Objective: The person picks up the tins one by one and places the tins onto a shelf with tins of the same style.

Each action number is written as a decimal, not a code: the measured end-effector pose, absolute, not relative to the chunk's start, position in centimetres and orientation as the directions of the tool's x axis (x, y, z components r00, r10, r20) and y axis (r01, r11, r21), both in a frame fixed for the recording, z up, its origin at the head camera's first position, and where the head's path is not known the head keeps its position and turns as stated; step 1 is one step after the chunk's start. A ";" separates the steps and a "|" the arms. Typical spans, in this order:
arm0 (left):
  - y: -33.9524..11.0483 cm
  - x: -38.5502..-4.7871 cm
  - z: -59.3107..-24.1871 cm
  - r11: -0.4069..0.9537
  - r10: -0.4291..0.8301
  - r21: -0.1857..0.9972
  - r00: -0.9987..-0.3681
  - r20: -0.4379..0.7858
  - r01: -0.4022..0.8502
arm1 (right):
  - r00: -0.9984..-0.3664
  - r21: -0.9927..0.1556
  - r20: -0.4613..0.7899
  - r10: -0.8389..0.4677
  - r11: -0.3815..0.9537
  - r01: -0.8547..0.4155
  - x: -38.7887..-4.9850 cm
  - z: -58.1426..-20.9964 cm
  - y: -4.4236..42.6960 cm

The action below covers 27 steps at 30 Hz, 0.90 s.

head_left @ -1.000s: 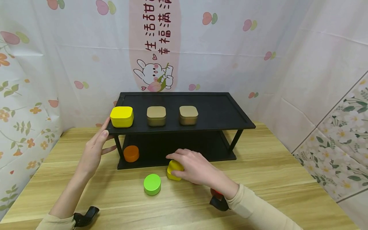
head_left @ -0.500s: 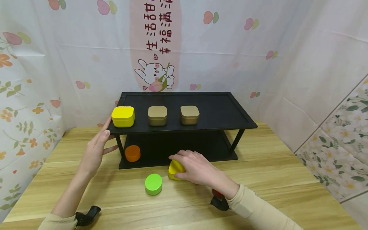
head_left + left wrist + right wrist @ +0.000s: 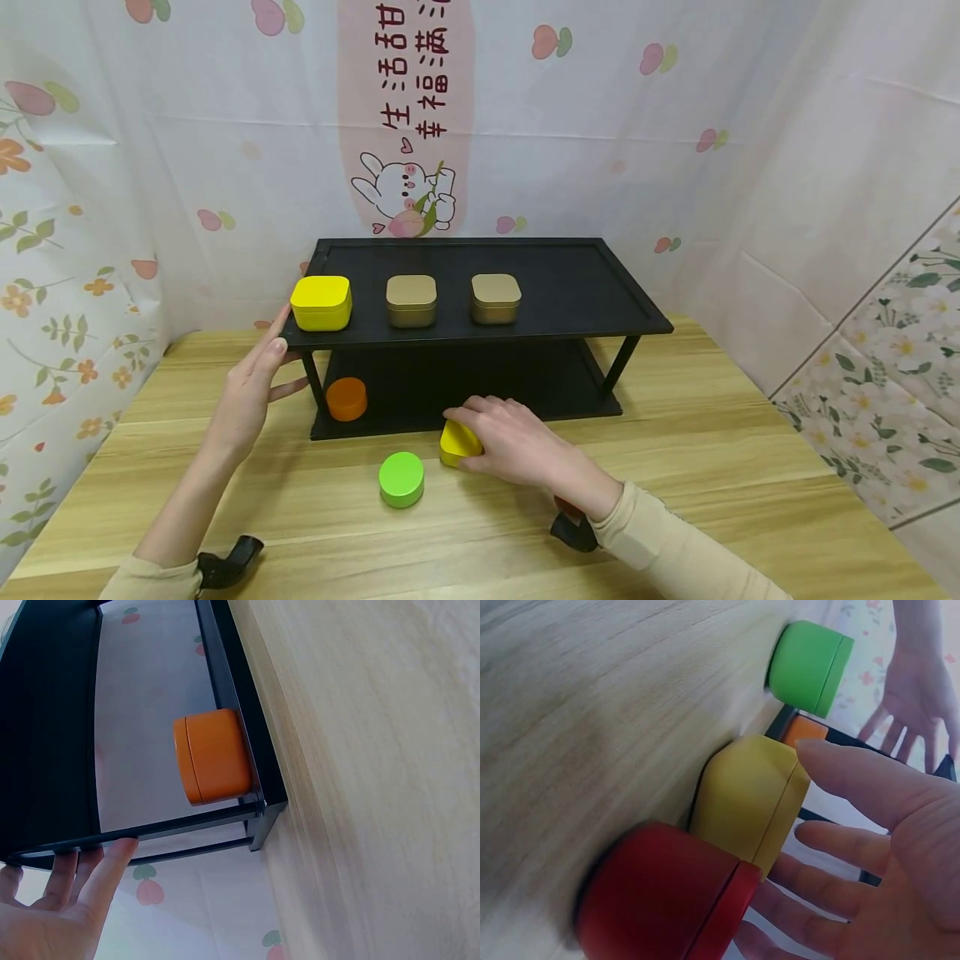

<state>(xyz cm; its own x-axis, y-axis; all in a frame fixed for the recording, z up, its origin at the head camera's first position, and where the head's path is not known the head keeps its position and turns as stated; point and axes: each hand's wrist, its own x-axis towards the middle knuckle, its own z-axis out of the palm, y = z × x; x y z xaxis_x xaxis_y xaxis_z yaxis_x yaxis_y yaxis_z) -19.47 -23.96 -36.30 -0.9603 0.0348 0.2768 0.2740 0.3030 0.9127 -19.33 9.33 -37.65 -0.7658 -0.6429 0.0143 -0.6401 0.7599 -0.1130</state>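
Right hand (image 3: 510, 437) over yellow box (image 3: 455, 446), fingers curled round it, left hand (image 3: 247, 396) against black shelf (image 3: 570, 279), fingers straight

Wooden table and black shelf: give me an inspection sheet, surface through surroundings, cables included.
Surface: wooden table, two-tier black shelf on it.
Things: front yellow box, green box, red box on the table; orange box on lower tier; upper yellow box, two gold boxes on top.
Clutter: nothing seen.
Hands: left hand touches the shelf's left end; right hand over the front yellow box, grip unclear.
Cables: nothing seen.
Surroundings: patterned cloth behind.
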 end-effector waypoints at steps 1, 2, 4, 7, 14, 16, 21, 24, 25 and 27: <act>-24.0 -19.5 -36.3 0.303 0.034 0.913 -0.960 0.277 0.274 | -0.766 -0.112 0.014 -0.643 0.760 -0.640 -19.3 -37.7 9.3; -24.0 -19.5 -36.3 0.302 0.034 0.913 -0.960 0.277 0.274 | -0.766 -0.111 0.014 -0.643 0.760 -0.640 -19.3 -37.7 9.3; -23.9 -19.5 -36.3 0.305 0.034 0.912 -0.961 0.276 0.273 | -0.768 -0.110 0.009 -0.640 0.763 -0.637 -19.3 -37.8 9.3; -23.9 -19.5 -36.3 0.312 0.036 0.911 -0.961 0.273 0.270 | -0.773 -0.114 -0.003 -0.635 0.768 -0.631 -19.4 -37.9 9.3; -24.0 -19.5 -36.4 0.300 0.039 0.914 -0.960 0.276 0.274 | -0.775 -0.110 -0.006 -0.632 0.770 -0.628 -19.6 -38.4 9.3; -24.0 -19.5 -36.3 0.298 0.039 0.914 -0.960 0.276 0.275 | -0.774 -0.107 -0.001 -0.633 0.770 -0.629 -19.6 -38.4 9.3; -24.0 -19.5 -36.4 0.300 0.038 0.914 -0.961 0.274 0.272 | -0.775 -0.101 0.003 -0.632 0.770 -0.629 -19.7 -38.5 9.2; -24.0 -19.5 -36.4 0.299 0.039 0.915 -0.961 0.272 0.271 | -0.773 -0.097 0.014 -0.635 0.768 -0.633 -19.7 -38.4 9.2; -24.0 -19.5 -36.4 0.299 0.039 0.915 -0.961 0.273 0.272 | -0.772 -0.099 0.020 -0.635 0.767 -0.634 -19.7 -38.4 9.1; -24.0 -19.5 -36.4 0.298 0.041 0.914 -0.961 0.275 0.274 | -0.770 -0.105 0.034 -0.637 0.764 -0.637 -19.7 -38.3 9.1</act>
